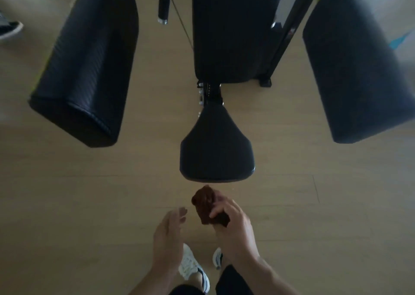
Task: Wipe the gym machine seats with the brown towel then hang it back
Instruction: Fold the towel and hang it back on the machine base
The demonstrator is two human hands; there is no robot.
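Observation:
The black padded seat (216, 146) of the gym machine is straight ahead, below its tall black backrest (231, 29). Just in front of the seat's near edge, my right hand (233, 227) grips a bunched brown towel (205, 206) held over the floor, not touching the seat. My left hand (167, 236) hovers beside the towel on its left, flat with fingers apart and nothing in it.
Two large black arm pads hang either side of the seat, the left pad (87, 70) and the right pad (357, 65). A black handle bar (164, 1) and a cable hang at the top. Wooden floor (89, 205) lies below, with my white shoes (193, 267). Another person's shoe (9, 28) shows far left.

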